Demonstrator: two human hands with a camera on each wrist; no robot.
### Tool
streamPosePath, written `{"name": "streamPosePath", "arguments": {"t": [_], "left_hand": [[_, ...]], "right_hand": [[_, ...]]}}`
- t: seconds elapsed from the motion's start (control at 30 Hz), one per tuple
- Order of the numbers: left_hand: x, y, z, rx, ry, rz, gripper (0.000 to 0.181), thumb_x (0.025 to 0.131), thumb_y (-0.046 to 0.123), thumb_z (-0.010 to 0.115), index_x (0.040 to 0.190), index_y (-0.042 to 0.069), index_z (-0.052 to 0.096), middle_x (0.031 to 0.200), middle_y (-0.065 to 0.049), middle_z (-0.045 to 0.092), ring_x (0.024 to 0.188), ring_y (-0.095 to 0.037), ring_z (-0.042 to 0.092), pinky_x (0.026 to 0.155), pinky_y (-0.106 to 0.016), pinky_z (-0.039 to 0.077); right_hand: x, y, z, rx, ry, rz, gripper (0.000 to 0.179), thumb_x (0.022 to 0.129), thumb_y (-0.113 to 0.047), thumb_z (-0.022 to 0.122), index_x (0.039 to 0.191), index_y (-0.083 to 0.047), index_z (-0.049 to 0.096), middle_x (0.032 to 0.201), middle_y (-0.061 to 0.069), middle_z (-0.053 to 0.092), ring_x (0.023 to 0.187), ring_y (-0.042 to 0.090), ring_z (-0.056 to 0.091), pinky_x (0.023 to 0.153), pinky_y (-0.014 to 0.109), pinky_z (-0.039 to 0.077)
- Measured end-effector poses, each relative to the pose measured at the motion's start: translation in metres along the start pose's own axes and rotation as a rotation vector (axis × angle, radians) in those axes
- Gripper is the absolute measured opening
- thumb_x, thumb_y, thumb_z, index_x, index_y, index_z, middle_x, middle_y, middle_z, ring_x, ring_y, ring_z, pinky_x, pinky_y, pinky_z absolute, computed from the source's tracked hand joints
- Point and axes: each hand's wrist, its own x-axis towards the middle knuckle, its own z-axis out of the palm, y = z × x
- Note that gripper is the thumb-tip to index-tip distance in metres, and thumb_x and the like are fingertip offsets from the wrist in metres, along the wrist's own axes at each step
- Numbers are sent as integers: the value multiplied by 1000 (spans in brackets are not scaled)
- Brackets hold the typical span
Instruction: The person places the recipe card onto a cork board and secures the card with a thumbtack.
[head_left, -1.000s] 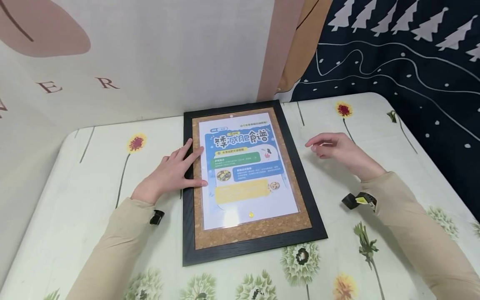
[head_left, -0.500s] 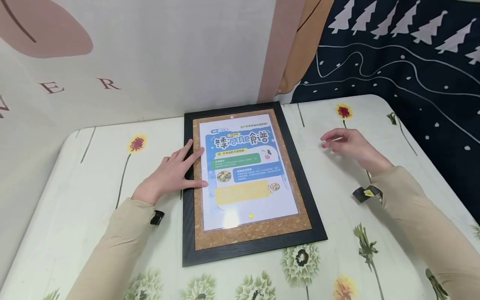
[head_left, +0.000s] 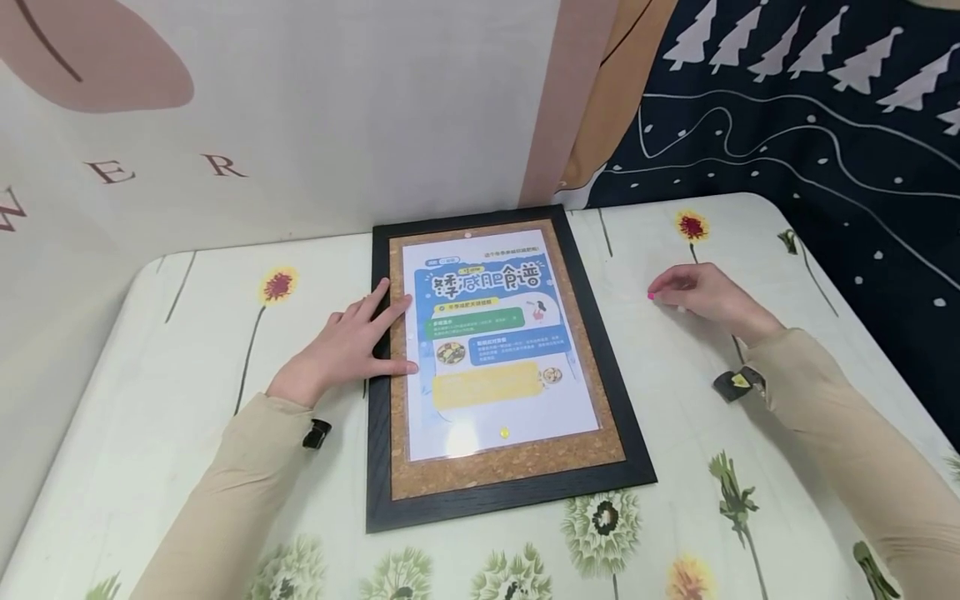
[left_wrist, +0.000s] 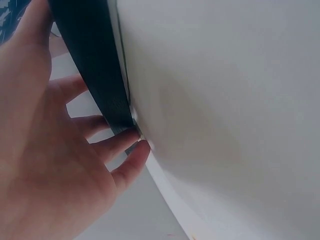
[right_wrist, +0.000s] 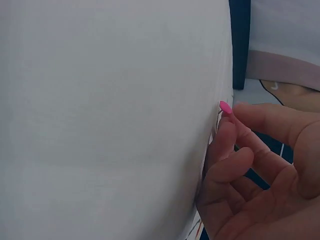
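Note:
A black-framed cork board (head_left: 510,477) lies flat on the table, and a laminated poster (head_left: 480,333) with Chinese text covers most of it. A yellow thumbtack (head_left: 504,432) sits near the poster's bottom edge, and a pale thumbtack (head_left: 468,235) at its top. My left hand (head_left: 341,350) rests with spread fingers across the board's left frame bar, thumb and fingertips reaching the poster's edge. To the right of the board, my right hand (head_left: 708,300) pinches a small pink thumbtack (right_wrist: 225,107) between thumb and fingertip, low over the tablecloth. Its pin is hard to make out.
The table wears a white floral cloth (head_left: 187,400). Behind it hangs a pale curtain (head_left: 360,108), and at the back right a dark curtain (head_left: 750,142) with white trees. The board's far edge lies close to the pale curtain.
My right hand has moved right, away from the board, and now the pink thumbtack shows at its fingertips. My left hand and the board have stayed in place.

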Motion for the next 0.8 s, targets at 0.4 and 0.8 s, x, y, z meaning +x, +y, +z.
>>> {"name": "streamPosePath", "arguments": {"t": [0.4,0.8], "left_hand": [[1,-2,0,-2,-5,-10,101,81,60,69,155,11,21,160,-20,-3,138,-50,19,101,-67,19],[0,1,-1,0,-7,-10,101,80,60,69,155,10,22,159,-21,-2,138,-50,18,102,-67,20]], "right_hand": [[5,-6,2,-32,1,-26,25,97,-16,58,115,-1,64,115,18,58,97,31,47,77,39,43],[5,-4,5,-1,3,-118,21,97,-18,59,111,-2,66,105,13,63,90,27,51,72,34,45]]}}
